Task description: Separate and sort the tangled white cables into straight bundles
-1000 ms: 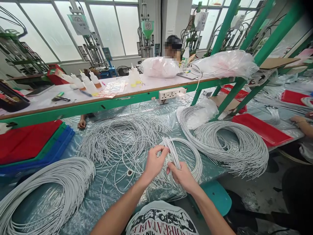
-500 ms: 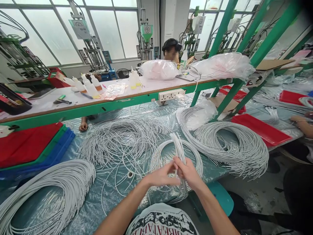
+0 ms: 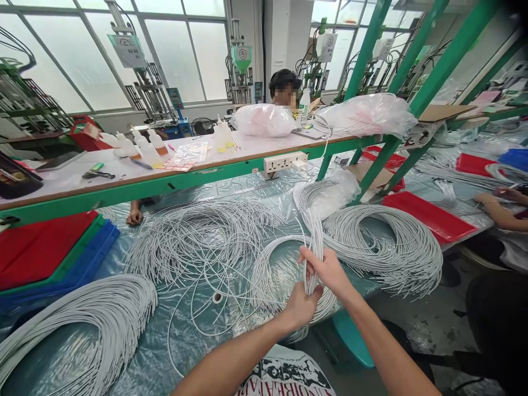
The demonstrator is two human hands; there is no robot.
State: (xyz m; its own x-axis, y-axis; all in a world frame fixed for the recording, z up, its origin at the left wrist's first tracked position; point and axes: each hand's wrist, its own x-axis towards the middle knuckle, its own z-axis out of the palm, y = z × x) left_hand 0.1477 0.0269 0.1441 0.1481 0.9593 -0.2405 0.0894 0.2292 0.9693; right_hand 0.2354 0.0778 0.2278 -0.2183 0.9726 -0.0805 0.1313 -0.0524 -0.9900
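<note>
Gripping a bunch of white cable ends upright over the table edge: right hand clamped high, left hand clamped just below, hands nearly touching. Its loops trail into the small coil beneath. Risk, as judged — lifting could drag neighbouring loose cables along and tangle them; a slack grip lets the uneven ends slip apart.

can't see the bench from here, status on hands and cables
Left hand and right hand both shut on white cable bundle, held upright. Loose cable coils crowd the table.
</note>
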